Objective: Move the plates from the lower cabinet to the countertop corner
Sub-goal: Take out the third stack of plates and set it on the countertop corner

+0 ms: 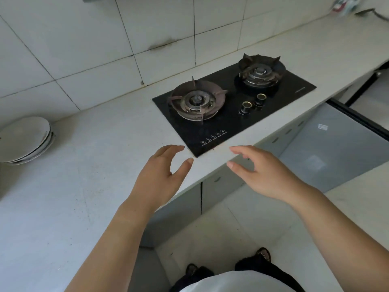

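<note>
between trips: plates (25,140) stacked at corner; left hand (162,178), right hand (265,175) wide, empty. next likely: reach open cabinet (336,148).

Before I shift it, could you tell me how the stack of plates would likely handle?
The stack of plates looks like glazed ceramic: probably stiff, breakable and heavy together. Its rims sit offset, so a push might slide them apart.

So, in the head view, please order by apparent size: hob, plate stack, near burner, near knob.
Largest: hob.
Next: plate stack and near burner look alike; the frame edge cuts the plates, so unranked.
Smallest: near knob.
</note>
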Demonstrator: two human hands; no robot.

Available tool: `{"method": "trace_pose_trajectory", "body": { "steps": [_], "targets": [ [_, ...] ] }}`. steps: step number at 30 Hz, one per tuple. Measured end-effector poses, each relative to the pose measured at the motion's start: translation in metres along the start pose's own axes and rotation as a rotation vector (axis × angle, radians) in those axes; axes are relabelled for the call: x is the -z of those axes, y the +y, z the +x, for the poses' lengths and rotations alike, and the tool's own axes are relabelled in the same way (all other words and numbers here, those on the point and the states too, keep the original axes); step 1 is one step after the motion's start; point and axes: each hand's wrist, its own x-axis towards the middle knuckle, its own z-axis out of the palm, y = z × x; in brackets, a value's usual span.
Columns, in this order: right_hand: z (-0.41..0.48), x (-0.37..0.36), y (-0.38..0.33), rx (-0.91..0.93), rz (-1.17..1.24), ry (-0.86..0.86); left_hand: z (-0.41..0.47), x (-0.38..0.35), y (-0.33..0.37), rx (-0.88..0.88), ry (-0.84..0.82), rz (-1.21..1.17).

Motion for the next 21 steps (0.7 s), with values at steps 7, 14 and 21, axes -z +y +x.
{"method": "trace_pose_trajectory", "body": {
  "steps": [7, 14, 21],
  "targets": [
    [-0.04, 0.042, 0.07, -0.103, 0.047, 0.09, 0.019, -0.056, 0.072, -0.124, -0.084, 0.001],
    [-0.095, 0.116, 0.172, -0.219, 0.095, 0.156, 0.036, -0.147, 0.187, -0.241, -0.197, -0.002],
    [-0.156, 0.188, 0.284, -0.332, 0.109, 0.284, 0.051, -0.256, 0.308, -0.346, -0.302, -0.023]
  ]
}}
